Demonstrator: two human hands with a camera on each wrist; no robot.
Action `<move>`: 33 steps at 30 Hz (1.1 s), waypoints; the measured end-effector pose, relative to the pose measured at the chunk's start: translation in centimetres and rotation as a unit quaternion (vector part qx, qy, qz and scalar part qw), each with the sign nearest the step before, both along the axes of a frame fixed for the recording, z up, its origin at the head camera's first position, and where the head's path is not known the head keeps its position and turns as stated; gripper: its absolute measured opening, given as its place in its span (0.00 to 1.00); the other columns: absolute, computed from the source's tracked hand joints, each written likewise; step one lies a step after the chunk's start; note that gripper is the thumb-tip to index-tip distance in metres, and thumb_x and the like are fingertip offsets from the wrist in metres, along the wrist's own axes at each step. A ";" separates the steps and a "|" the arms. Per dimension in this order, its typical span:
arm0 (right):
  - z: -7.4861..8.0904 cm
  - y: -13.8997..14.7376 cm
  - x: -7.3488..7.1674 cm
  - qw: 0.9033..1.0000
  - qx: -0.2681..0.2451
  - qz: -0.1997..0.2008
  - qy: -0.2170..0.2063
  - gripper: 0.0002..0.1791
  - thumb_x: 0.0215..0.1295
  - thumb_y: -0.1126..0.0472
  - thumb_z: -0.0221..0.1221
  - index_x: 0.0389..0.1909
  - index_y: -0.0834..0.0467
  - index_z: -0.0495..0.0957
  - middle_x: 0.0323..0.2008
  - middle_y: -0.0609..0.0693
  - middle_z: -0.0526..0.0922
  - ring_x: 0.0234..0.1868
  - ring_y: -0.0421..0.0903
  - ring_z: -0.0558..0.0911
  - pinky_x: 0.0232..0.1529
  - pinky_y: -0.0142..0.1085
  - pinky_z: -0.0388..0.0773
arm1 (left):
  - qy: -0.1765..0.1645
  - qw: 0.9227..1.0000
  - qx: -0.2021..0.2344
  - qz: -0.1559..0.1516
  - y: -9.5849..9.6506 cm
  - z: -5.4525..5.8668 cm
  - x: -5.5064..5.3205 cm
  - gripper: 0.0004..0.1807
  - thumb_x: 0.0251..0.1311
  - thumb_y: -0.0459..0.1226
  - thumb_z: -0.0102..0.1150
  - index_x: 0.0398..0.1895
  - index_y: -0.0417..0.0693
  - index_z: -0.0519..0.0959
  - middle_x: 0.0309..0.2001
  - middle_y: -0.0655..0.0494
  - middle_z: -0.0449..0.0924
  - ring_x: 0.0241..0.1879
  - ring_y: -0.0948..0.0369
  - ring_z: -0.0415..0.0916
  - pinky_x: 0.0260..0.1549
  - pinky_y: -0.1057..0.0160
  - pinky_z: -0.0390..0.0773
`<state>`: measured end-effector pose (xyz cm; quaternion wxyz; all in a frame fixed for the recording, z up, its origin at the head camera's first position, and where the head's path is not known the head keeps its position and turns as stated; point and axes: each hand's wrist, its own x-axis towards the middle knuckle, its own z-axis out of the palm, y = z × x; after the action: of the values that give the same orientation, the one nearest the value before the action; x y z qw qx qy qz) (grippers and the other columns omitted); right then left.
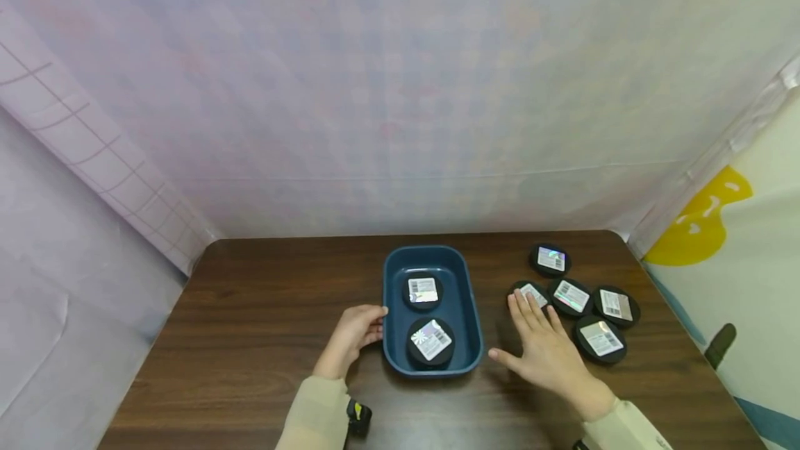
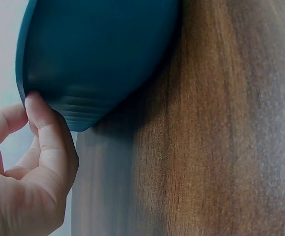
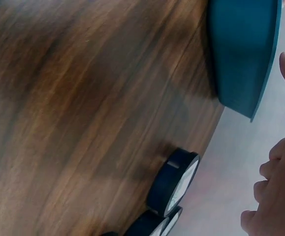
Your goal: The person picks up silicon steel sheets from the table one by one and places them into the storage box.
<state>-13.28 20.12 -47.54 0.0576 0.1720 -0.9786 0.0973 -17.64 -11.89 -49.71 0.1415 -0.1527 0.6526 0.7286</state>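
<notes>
A blue rectangular tray (image 1: 459, 290) with rounded corners holds two round black containers, a far one (image 1: 422, 290) and a near one (image 1: 430, 343), each with a white barcode label on top. My left hand (image 1: 355, 332) pinches the tray's left rim; the left wrist view shows its fingertips at the edge of the blue wall (image 2: 103, 44). To the right of the tray, my right hand (image 1: 544, 349) is spread flat, palm down, its fingertips overlapping another labelled black container (image 1: 531, 292) and partly hiding it. Its thumb points toward the tray's right side.
Several more black containers stand grouped at the right of the brown wooden table (image 1: 262, 311), including one at the back (image 1: 550, 260) and one nearest the front (image 1: 600, 339). A pale patterned curtain (image 1: 400, 123) hangs behind the table's far edge.
</notes>
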 end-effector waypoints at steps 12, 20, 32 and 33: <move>-1.0 1.7 0.6 1.000 -0.004 -0.008 -0.002 0.49 0.53 0.32 0.56 0.68 0.61 0.58 0.68 0.63 0.56 0.69 0.62 0.53 0.66 0.58 0.44 | 0.000 1.000 -0.004 0.018 0.0 -0.1 0.2 0.13 0.54 0.33 0.56 0.38 0.28 0.74 0.23 0.51 0.73 0.21 0.63 0.71 0.22 0.70 0.76; -1.1 2.5 1.0 0.999 -0.006 -0.025 -0.023 0.50 0.54 0.31 0.54 0.68 0.62 0.57 0.68 0.65 0.54 0.70 0.61 0.50 0.66 0.59 0.43 | 0.000 1.000 -0.003 0.021 -0.1 -0.2 0.1 0.15 0.54 0.33 0.55 0.39 0.26 0.73 0.23 0.52 0.73 0.22 0.63 0.71 0.21 0.70 0.76; -1.6 3.9 1.6 1.000 -0.011 -0.021 0.007 0.48 0.55 0.35 0.57 0.69 0.60 0.56 0.69 0.63 0.54 0.70 0.61 0.47 0.67 0.59 0.36 | 0.007 1.000 0.002 0.007 -0.1 -0.1 0.2 0.18 0.56 0.34 0.56 0.42 0.25 0.72 0.25 0.53 0.73 0.23 0.63 0.71 0.23 0.70 0.76; -1.6 4.0 1.6 1.000 -0.010 -0.021 0.010 0.48 0.55 0.35 0.57 0.69 0.60 0.56 0.69 0.63 0.54 0.70 0.61 0.47 0.66 0.59 0.37 | 0.007 1.000 0.003 0.006 -0.1 -0.1 0.2 0.18 0.56 0.34 0.56 0.43 0.25 0.72 0.25 0.53 0.73 0.23 0.63 0.71 0.23 0.70 0.76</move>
<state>-11.69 24.12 -49.15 0.0712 0.1520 -0.9803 0.1046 -17.41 -11.97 -49.79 0.1324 -0.1512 0.6506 0.7324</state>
